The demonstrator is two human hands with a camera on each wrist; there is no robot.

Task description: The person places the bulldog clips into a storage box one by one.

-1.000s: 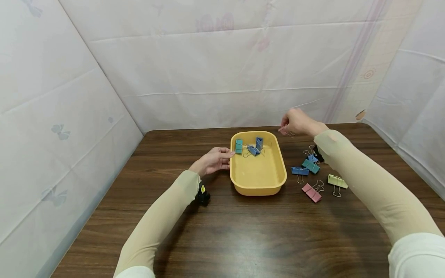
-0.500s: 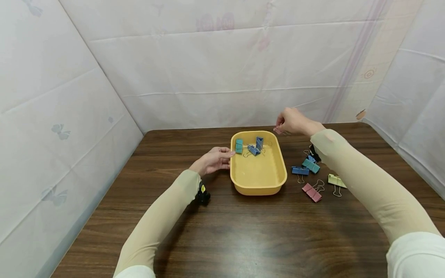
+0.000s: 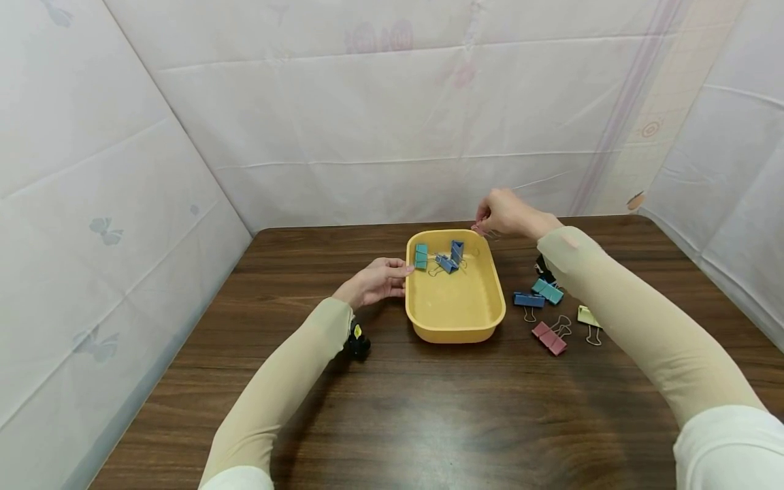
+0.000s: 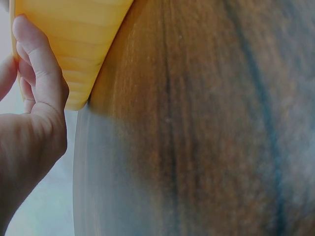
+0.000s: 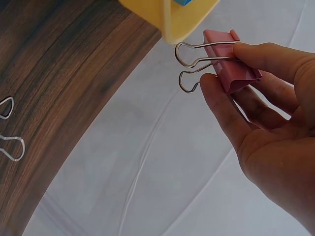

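A pink binder clip (image 5: 235, 63) is pinched between thumb and fingers (image 5: 268, 54) of the right hand (image 3: 507, 213), at the upper right of the wrist view, just beside the yellow tray's (image 3: 493, 299) far corner. It is judged light, stiff and springy; its body gives surer hold than the slippery wire loops. The left hand (image 3: 373, 282) lies with relaxed fingers against the tray's left wall.

A dark wooden table (image 3: 429, 408) is enclosed on three sides by white sheeting (image 3: 367, 122). Faint butterfly and flower prints are seen on the sheeting, and creases are shown. Soft, even light is cast throughout.
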